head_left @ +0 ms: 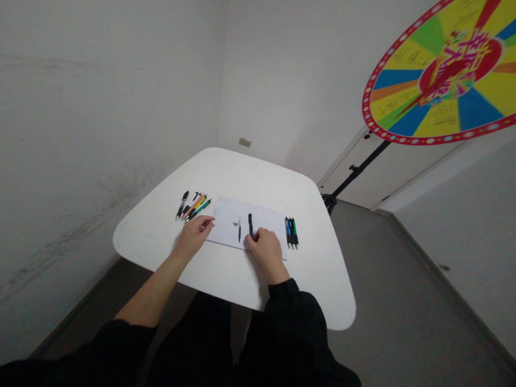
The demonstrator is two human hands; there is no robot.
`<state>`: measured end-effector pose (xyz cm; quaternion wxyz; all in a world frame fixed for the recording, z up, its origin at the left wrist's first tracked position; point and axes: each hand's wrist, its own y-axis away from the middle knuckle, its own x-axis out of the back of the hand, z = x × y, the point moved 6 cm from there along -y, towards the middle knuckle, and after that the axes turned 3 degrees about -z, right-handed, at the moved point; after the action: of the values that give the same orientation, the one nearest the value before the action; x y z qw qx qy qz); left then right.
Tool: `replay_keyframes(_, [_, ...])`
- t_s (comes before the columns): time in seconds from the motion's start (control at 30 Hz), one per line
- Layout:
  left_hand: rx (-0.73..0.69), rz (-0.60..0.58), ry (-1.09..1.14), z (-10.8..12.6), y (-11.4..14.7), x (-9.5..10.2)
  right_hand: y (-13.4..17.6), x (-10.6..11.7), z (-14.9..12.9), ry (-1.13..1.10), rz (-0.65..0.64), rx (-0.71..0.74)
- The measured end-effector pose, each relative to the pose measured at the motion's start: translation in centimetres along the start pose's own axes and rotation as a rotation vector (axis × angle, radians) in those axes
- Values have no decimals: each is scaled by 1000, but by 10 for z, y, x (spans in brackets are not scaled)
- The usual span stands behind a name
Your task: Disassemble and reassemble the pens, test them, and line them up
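Note:
A sheet of white paper (226, 235) lies on the table. My right hand (266, 248) rests at its right part, with thumb and fingers closed on the lower end of a black pen (250, 221). Just left of that pen lies a thin ink refill (239, 230), pale at the top and dark below. Beside it is a small dark mark or piece (235, 224), too small to make out. At the paper's left edge, my left hand (196, 234) is loosely curved, its thumb and fingers apart. Several pens (194, 206) in various colours lie beyond my left hand.
To the right of the paper, three pens (292, 233) with blue, black and green parts lie side by side. The white table (258, 174) has rounded corners and stands near the walls. A colourful prize wheel (439, 75) on a black stand rises at the right.

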<state>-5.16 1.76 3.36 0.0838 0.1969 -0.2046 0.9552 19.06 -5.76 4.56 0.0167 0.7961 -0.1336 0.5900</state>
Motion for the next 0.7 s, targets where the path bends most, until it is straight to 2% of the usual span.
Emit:
replay_keyframes(0.2, [-16,-11,-30,-5,-1,-1,-2,-3,-4,96,-33,47])
replay_keyframes(0.37, [-17,-17,-50,-6,-1,-1,-2,-5,-4,119,0,67])
replay_keyframes(0.57, [-20,-16,-38,-2,-1,-1,-3,-2,0,-5,57,91])
replay_keyframes(0.7, [-21,-6,-4,-3,-2,-2,-6,2,-2,-58,97,202])
